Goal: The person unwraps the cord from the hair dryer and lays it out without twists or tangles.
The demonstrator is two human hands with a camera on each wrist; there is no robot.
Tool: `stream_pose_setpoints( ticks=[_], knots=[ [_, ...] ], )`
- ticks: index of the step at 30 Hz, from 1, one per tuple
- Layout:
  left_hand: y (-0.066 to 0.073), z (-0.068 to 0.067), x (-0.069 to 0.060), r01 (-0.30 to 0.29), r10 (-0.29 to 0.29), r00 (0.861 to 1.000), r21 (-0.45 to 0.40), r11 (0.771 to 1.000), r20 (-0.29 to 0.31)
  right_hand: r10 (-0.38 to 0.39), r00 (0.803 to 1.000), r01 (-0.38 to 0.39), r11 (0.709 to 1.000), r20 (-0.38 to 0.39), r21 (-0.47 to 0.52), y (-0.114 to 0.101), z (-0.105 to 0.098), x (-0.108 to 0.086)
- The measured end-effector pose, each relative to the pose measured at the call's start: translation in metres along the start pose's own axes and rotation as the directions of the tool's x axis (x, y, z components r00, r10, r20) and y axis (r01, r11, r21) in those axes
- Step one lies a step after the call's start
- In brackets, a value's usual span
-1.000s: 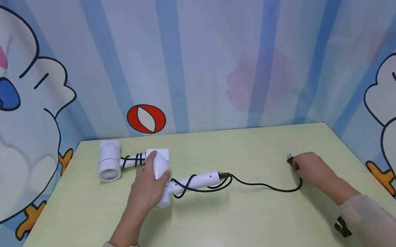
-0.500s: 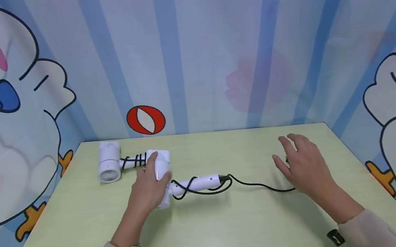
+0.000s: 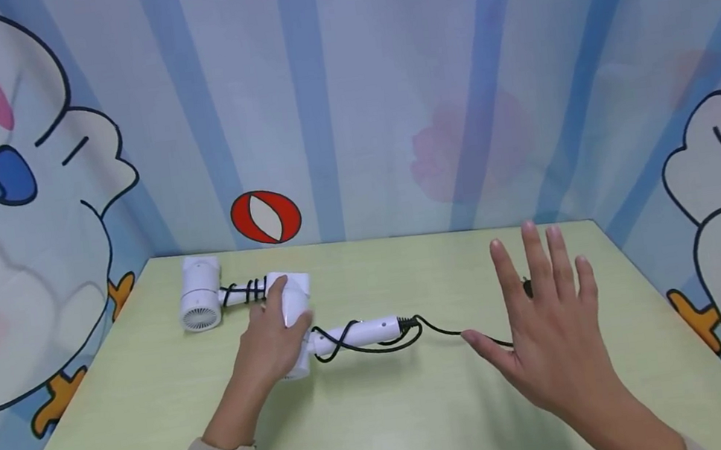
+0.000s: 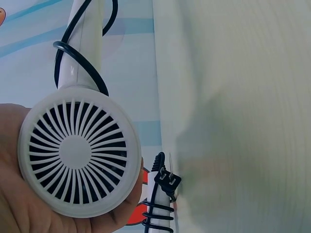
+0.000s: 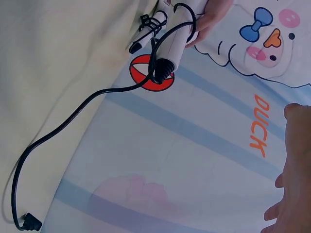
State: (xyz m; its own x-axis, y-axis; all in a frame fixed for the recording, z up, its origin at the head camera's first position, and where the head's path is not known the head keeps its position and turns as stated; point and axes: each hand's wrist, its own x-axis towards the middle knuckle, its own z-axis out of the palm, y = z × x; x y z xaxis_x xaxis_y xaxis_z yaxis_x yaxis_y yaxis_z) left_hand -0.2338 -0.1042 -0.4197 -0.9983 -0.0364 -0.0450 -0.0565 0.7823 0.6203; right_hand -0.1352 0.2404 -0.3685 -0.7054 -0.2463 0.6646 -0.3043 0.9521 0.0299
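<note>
My left hand (image 3: 270, 345) grips the body of a white hair dryer (image 3: 293, 304), whose handle (image 3: 373, 331) points right with black cord looped round it. In the left wrist view the palm lies behind the dryer's round slotted grille (image 4: 75, 151). The black cord (image 5: 73, 114) runs loose across the table to a plug (image 5: 32, 222) in the right wrist view. My right hand (image 3: 555, 351) is raised with fingers spread, holding nothing, and hides part of the cord; a bit of the plug (image 3: 527, 287) shows between its fingers.
A second white dryer (image 3: 200, 293) lies at the table's back left, cord wound round its handle, which reaches to the held dryer's head. Behind the table (image 3: 384, 417) hangs a striped blue curtain (image 3: 359, 105) with duck drawings.
My right hand has let go of the plug, lifted, drawn back toward the near edge and spread its fingers. The left hand and both dryers look unmoved.
</note>
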Motion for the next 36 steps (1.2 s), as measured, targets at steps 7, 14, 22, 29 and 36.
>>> stream_pose_setpoints(
  ticks=[7,14,22,29,36],
  knots=[
    [-0.001,-0.001,0.000,0.009,-0.009,1.000,0.003,1.000,0.009,-0.002,0.999,0.001,1.000,0.044,0.007,0.005,0.006,0.001],
    [-0.002,-0.001,0.002,0.007,-0.007,1.000,0.006,1.000,0.005,0.009,0.991,-0.014,0.999,0.137,0.039,0.015,0.030,0.005],
    [-0.003,-0.001,0.004,-0.006,0.006,1.000,0.004,1.000,0.001,0.017,0.929,-0.038,0.998,0.369,0.049,0.020,0.077,0.010],
    [-0.001,-0.004,0.005,-0.008,0.008,1.000,0.006,1.000,-0.001,-0.057,0.842,0.025,0.997,0.536,0.066,0.023,0.116,0.005],
    [-0.001,-0.004,0.005,-0.013,0.013,1.000,0.006,1.000,-0.003,-0.152,0.812,0.100,0.988,0.563,0.121,0.024,0.129,0.000]
  ],
)
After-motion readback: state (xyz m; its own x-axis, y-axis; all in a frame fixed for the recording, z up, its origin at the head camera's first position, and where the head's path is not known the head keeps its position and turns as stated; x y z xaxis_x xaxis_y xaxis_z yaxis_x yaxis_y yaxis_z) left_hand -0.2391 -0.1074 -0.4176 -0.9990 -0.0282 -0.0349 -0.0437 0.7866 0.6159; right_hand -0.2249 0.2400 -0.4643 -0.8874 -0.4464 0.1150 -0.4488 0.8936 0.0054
